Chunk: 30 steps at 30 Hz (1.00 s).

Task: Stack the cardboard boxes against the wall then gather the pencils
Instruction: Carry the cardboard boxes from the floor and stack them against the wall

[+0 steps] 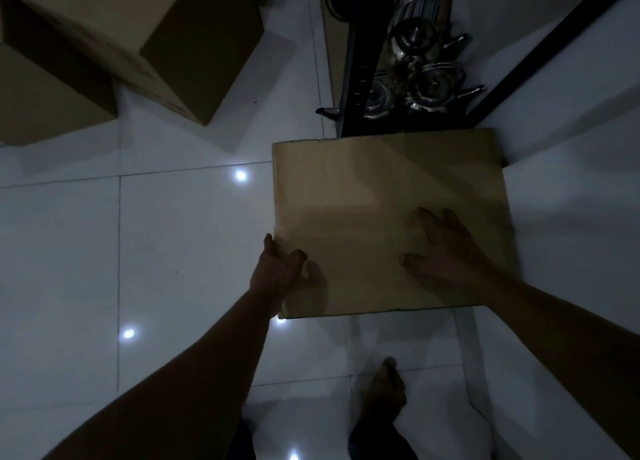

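Cardboard boxes [138,27] lie far left on the tiled floor [173,252]. The left hand [277,269] grips the left edge of the near box [363,189], which sits at the foot of the rack [356,61]. The right hand [446,248] rests flat on top, fingers spread.

A closed cardboard box [381,200] stands on the white tiled floor [173,252]. The left hand [277,272] grips its left edge and the right hand [446,248] lies flat on top. Far left sit two tilted boxes [138,37]; beyond, steel kettles [422,85] in a black rack [349,79].
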Tool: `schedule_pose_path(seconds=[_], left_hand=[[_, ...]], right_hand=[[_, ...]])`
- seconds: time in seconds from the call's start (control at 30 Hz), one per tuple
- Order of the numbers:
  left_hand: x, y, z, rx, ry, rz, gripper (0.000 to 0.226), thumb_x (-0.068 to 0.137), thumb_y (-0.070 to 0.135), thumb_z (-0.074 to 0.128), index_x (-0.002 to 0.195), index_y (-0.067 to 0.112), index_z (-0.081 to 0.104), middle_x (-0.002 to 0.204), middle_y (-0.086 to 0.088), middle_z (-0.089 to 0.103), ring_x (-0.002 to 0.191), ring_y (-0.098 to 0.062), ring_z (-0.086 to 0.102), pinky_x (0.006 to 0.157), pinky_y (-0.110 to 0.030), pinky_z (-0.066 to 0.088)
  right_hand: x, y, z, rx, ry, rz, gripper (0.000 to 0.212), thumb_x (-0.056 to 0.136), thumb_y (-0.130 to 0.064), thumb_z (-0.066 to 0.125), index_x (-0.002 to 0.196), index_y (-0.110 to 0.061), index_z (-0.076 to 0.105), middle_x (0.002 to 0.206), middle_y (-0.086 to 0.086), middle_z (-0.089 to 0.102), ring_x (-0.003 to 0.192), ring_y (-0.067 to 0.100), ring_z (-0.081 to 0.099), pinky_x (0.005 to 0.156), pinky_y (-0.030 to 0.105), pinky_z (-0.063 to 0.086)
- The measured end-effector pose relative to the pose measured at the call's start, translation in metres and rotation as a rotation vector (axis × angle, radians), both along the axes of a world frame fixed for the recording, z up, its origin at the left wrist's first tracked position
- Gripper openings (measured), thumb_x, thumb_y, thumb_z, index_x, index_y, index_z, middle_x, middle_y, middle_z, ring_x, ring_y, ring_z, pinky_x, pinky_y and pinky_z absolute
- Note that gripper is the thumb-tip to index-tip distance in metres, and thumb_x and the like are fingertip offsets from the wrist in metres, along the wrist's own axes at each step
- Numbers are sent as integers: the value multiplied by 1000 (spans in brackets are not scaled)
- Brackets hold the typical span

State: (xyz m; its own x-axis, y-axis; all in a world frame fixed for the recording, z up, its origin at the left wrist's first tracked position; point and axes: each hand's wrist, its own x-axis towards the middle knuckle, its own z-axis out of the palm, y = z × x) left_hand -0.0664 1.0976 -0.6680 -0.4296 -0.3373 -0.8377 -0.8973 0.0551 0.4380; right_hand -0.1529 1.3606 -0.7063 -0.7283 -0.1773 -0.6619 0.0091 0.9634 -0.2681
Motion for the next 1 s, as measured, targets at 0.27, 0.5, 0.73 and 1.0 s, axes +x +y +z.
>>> schedule_pose_path(seconds=[0.27, 0.5, 0.73, 1.0], left_hand=[[8, -28, 47, -181, 158, -115, 64, 96, 36, 56, 150, 13, 31, 150, -12, 41, 136, -27, 42, 109, -34, 34], [26, -107, 129, -259, 245, -86, 59, 97, 36, 53, 148, 11, 36, 148, -11, 45, 135, -24, 42, 107, -29, 33], [49, -224, 229, -324, 331, -42, 60, 97, 36, 53, 148, 10, 35, 150, -9, 41, 137, -21, 39, 108, -26, 30], [69, -367, 353, -383, 422, 30, 59, 96, 38, 53, 147, 11, 39, 147, -11, 45, 133, -25, 43, 102, -29, 36]], right_hand=[[8, -73, 48, -108, 60, -51, 88, 79, -66, 60, 152, -30, 26, 152, 10, 35, 135, 32, 41, 108, 44, 40], [13, -176, 122, -201, 143, -14, 76, 89, -47, 65, 152, -23, 30, 156, 8, 32, 139, 27, 38, 113, 38, 34], [19, -313, 226, -336, 192, 1, 76, 91, -47, 63, 153, -18, 29, 152, 8, 38, 134, 26, 42, 110, 32, 36], [35, -474, 353, -446, 281, 31, 62, 93, -43, 62, 144, -14, 41, 141, 9, 51, 120, 25, 52, 94, 29, 44]])
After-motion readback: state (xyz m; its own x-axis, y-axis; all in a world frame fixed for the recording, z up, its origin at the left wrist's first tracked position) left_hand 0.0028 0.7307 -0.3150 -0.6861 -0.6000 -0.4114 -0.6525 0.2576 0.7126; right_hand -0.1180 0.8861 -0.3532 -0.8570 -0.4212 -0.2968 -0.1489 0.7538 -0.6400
